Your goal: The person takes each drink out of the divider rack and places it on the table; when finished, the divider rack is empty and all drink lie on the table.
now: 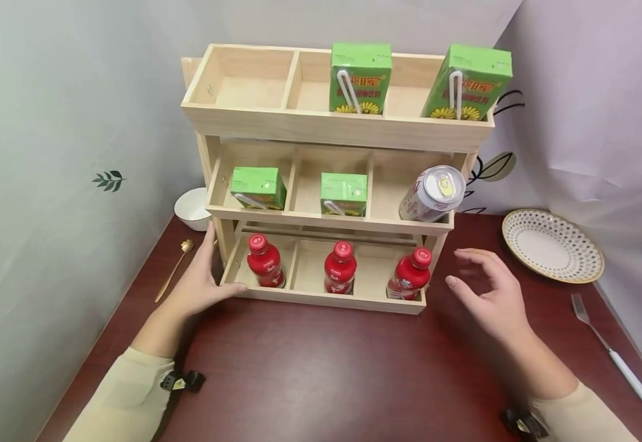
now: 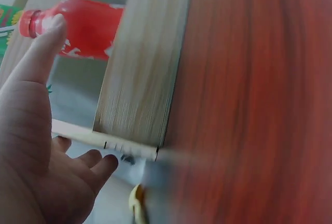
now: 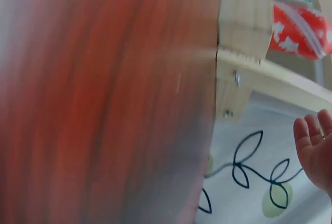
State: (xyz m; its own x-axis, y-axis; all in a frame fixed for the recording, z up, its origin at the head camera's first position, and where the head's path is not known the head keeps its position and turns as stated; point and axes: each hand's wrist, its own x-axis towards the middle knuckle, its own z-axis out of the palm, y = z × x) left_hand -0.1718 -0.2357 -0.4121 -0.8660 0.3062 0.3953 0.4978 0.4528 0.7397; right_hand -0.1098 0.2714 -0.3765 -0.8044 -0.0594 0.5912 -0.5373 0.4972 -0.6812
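A three-tier wooden shelf (image 1: 321, 127) stands on the table. My left hand (image 1: 196, 285) is at its lower left corner, thumb stretched along the bottom tier's front and the other fingers beside its left end. In the left wrist view that thumb overlaps a red bottle (image 2: 91, 29). To the right of the shelf, my right hand (image 1: 495, 301) hovers apart from it, fingers loosely bent and holding nothing. The bottom tier carries three red bottles (image 1: 340, 270), one per compartment. Two green drink cartons (image 1: 259, 187) and a can (image 1: 430, 196) occupy the middle tier; two more cartons (image 1: 360, 80) stand on top.
Left of the shelf are a white bowl (image 1: 192, 209) and a gold spoon (image 1: 172, 271). At the right lie a dotted plate (image 1: 553, 245) and a fork with a white handle (image 1: 614, 353). The dark red table (image 1: 321, 368) meets pale cloth walls (image 1: 50, 153).
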